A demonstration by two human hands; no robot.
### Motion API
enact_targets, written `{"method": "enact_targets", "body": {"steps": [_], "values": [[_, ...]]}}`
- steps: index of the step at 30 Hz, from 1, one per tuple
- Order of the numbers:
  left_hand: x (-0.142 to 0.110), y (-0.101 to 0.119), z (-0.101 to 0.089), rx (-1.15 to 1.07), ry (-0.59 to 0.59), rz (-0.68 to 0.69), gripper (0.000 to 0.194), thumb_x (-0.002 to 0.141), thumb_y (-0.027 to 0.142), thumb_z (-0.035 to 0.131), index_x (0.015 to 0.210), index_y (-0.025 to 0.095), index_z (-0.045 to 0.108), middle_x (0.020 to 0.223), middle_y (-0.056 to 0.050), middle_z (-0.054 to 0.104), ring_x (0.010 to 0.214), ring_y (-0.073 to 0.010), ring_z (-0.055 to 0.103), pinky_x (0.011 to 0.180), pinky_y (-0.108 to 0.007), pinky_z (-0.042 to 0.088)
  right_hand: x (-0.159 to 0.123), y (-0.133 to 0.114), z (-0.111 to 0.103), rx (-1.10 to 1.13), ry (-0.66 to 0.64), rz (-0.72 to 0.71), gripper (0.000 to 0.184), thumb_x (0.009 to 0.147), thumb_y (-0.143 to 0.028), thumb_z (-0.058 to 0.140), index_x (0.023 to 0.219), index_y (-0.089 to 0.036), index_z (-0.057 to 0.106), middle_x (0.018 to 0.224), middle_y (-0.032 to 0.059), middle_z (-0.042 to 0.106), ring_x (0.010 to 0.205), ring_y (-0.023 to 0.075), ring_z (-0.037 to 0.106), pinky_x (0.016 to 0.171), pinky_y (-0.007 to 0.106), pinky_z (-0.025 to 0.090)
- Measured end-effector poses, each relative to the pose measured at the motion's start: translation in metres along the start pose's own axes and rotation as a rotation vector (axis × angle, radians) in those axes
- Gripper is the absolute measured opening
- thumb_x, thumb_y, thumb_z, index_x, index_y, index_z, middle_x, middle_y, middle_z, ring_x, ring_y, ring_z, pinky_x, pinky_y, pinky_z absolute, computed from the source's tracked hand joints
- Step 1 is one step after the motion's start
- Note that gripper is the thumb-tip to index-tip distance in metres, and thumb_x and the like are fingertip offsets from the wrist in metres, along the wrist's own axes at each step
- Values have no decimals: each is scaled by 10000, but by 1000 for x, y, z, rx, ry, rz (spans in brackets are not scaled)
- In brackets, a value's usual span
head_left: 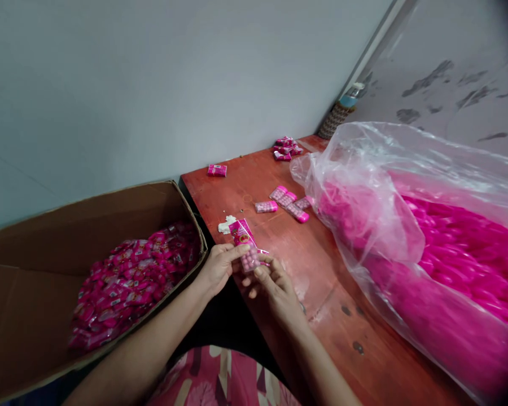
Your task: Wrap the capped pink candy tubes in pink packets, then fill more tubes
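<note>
Near the red table's left edge, a small clear pack of round pink candies point(249, 260) is held between my two hands. Its upper part is in a printed pink wrapper point(242, 230). My left hand point(220, 268) pinches it from the left, thumb across the front. At the lower right corner, my right hand point(278, 285) grips it between thumb and fingers. Another shiny pink edge shows behind the pack by my right fingers; I cannot make out what it belongs to. Several pink-capped candy packs point(287, 199) lie a little beyond my hands.
Left stands a cardboard box point(189, 211) with a heap of wrapped pink packs point(139, 279). A large clear plastic bag point(364, 152) of bright pink pieces point(461, 242) covers the table's right. Wrapped packs point(284, 149) are piled by the wall; a bottle point(351, 96) stands in the corner.
</note>
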State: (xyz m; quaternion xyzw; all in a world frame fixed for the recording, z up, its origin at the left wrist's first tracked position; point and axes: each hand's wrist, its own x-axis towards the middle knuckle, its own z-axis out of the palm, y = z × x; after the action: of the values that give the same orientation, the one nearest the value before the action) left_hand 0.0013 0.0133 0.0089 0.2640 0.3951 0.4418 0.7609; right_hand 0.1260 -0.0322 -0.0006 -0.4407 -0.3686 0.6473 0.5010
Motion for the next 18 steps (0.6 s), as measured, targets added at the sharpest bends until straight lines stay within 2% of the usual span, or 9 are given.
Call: {"method": "enact_targets", "body": {"steps": [4,8,11,14,16,18], "values": [[-8,-5,4,29,-133,-31,249,671,306,681,632,67,626,517,-35,561,440,-113,523,477,-259,455,8,1,-4,51,58,-19,260,754,-334,618,926,-208,470,667,-15,623,519,109,580,453,200,451],[-17,-2,3,8,-123,-13,251,669,305,686,621,65,629,573,-58,592,514,-139,566,542,-284,481,17,-1,2,48,45,16,260,734,-359,635,856,-197,471,628,-21,617,481,103,568,423,189,428],[-22,10,-7,-55,-13,75,228,643,287,711,651,68,649,708,-110,659,652,-189,627,651,-319,506,17,-9,3,3,36,20,260,731,-391,627,805,-189,481,622,-17,617,470,98,562,409,180,413],[-23,20,-17,-76,169,242,277,643,332,706,782,94,681,920,-142,676,861,-244,631,808,-358,476,14,-21,-8,-49,117,-9,258,739,-414,609,792,-190,494,608,-16,617,463,99,559,414,185,411],[-17,17,-19,86,212,295,295,625,319,718,849,130,691,994,-120,668,946,-254,604,887,-360,429,12,-27,-20,-81,200,-30,253,740,-416,607,777,-188,504,609,-17,615,461,94,551,420,184,406],[-7,5,-17,337,168,338,324,576,233,752,891,187,691,1048,-79,656,1048,-247,552,984,-351,334,9,-28,-31,-119,261,-32,251,739,-412,609,761,-183,511,614,-15,609,464,88,540,428,183,401]]}}
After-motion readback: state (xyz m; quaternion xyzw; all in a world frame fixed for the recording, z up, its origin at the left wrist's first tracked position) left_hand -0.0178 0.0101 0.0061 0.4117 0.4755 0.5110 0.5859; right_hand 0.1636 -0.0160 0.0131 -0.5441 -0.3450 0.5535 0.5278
